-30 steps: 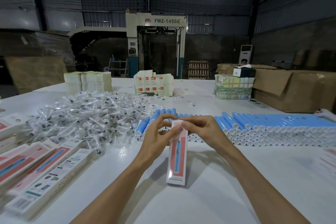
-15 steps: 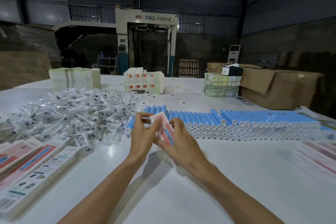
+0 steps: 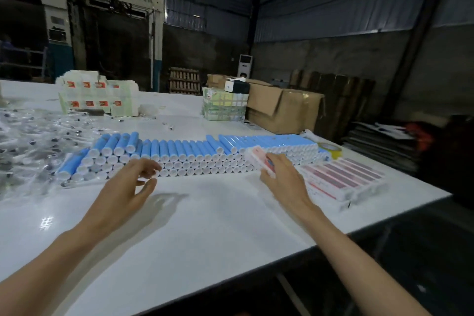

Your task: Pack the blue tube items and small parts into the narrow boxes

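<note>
A long stack of blue tubes (image 3: 195,151) with white caps lies across the white table (image 3: 205,226). My right hand (image 3: 282,177) grips a narrow red-and-white box (image 3: 256,158), blurred, just in front of the tubes' right part. A row of packed narrow boxes (image 3: 343,177) lies to its right. My left hand (image 3: 128,187) hovers with loosely curled fingers and holds nothing, near the front of the tube stack. A heap of small parts in clear bags (image 3: 30,146) fills the far left.
Stacks of white cartons (image 3: 100,97) and a wrapped bundle (image 3: 223,108) stand at the back. Brown cardboard boxes (image 3: 282,108) sit at the back right, a yellow tape roll (image 3: 329,149) beside the tubes. The table edge (image 3: 384,220) runs diagonally at the right.
The view has swung right. My left hand let go of the narrow box, and my right hand carried it to the right toward the row of packed boxes.
</note>
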Demonstrator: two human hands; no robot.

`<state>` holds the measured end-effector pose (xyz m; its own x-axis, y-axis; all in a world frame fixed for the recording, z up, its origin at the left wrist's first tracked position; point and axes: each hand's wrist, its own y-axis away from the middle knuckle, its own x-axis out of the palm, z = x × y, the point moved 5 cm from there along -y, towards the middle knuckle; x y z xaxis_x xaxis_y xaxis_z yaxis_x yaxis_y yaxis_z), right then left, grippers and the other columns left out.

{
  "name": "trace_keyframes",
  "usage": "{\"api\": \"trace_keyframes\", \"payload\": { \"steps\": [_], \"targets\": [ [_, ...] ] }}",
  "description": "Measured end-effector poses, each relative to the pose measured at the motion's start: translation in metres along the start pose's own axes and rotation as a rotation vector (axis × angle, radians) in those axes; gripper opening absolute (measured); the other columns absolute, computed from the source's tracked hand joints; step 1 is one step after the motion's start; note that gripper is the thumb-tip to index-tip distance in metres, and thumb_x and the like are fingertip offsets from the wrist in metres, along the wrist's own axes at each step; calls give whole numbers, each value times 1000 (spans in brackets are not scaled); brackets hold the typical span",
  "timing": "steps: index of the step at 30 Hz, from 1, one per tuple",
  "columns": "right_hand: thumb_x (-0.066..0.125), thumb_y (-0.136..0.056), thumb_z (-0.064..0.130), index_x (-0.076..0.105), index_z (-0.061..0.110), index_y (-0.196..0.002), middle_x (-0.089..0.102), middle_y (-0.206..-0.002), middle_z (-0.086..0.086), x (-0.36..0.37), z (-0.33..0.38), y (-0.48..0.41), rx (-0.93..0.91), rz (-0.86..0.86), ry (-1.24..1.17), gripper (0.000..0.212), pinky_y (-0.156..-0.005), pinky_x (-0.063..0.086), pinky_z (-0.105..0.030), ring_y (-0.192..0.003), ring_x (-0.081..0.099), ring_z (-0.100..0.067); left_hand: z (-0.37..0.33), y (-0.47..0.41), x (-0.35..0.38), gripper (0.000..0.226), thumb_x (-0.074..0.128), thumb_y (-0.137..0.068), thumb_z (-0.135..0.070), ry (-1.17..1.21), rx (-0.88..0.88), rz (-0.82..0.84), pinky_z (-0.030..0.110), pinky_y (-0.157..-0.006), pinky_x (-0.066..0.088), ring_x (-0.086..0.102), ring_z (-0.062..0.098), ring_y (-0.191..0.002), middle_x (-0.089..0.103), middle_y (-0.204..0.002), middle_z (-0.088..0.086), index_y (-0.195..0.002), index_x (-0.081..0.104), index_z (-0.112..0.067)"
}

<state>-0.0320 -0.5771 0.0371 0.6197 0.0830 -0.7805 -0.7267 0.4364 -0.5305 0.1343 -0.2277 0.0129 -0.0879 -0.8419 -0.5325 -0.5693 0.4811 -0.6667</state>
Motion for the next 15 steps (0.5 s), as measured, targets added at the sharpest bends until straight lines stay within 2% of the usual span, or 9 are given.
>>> {"api": "trace_keyframes", "payload": {
  "steps": [7,10,13,15],
  "targets": [
    [55,-105,36,55,17,-145,59,-139,-9,-60,-120,-18,138,-32,323,44,-97,48,-43,-124,55,-29,0,2,0,31,67,-99,-1,-79,85,56,43,-92,56,63,10,-111,64,-116,-15,-113,71,-28],
    [56,-106,32,57,15,-142,64,-136,-12,-80,-151,-32,209,-50,372,40,-97,51,-43,-121,59,-31,4,2,-1,37,67,-98,-1,-93,98,50,43,-92,56,63,12,-111,65,-116,-17,-111,70,-35],
    [54,-106,29,55,17,-143,64,-137,-14,-90,-179,-47,313,47,433,39,-99,52,-43,-121,61,-35,9,3,-1,44,67,-98,-2,-113,110,39,36,-92,54,61,8,-112,64,-115,-21,-109,67,-44],
    [51,-107,26,53,17,-145,63,-138,-16,-93,-200,-56,370,99,465,39,-102,50,-43,-124,61,-36,13,4,-2,39,64,-99,-6,-133,127,31,41,-90,56,61,10,-112,62,-115,-27,-111,68,-44]
  ]
}}
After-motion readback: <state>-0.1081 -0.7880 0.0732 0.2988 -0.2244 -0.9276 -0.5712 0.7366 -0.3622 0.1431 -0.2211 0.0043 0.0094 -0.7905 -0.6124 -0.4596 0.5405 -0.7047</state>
